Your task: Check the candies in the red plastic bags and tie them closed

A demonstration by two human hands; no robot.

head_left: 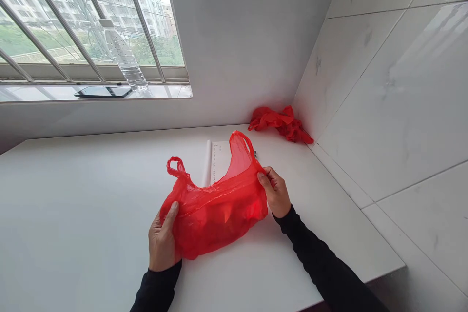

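A thin red plastic bag (219,217) with two loop handles is stretched between my hands above the white table. My left hand (164,236) grips its left side, thumb on the front and fingers behind. At the upper right edge, my right hand (275,190) pinches the bag between thumb and fingers. Folds or something red show through the plastic; which of these I cannot tell. Behind the bag lies a sheet of paper or open notebook (219,156) with small print, partly covered by it.
Crumpled red plastic bags (280,123) lie in the back right corner, against the tiled wall (402,87). On the window sill stand a clear water bottle (126,56) and, flat beside it, a dark phone or tablet (102,92). The white table (91,214) ends at the front right.
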